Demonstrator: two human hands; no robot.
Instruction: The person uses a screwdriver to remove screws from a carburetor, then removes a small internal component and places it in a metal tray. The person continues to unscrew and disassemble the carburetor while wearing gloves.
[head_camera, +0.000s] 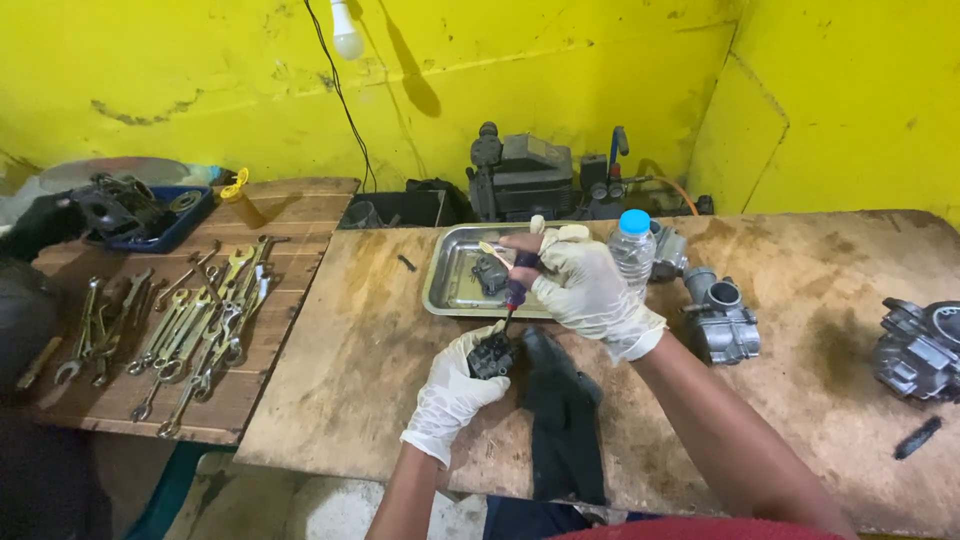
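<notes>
Centrally, a small dark metal part (491, 355) is pinched in the left hand (455, 390), which is sheathed in a wrinkled white glove, over the stained wooden board (380, 350). A screwdriver (516, 290) with a dark purple handle is gripped by the closed fingers of the gloved right hand (585, 290), its tip set against the part. At twelve o'clock from the part a shiny rectangular steel tray (445, 290) is seen; at five o'clock, a limp black cloth (563, 420). A clear plastic bottle (633, 250) with a blue cap and a grey cast carburettor body (722, 322) stand at two o'clock. Worn spanners (190, 330) are laid out at nine o'clock
</notes>
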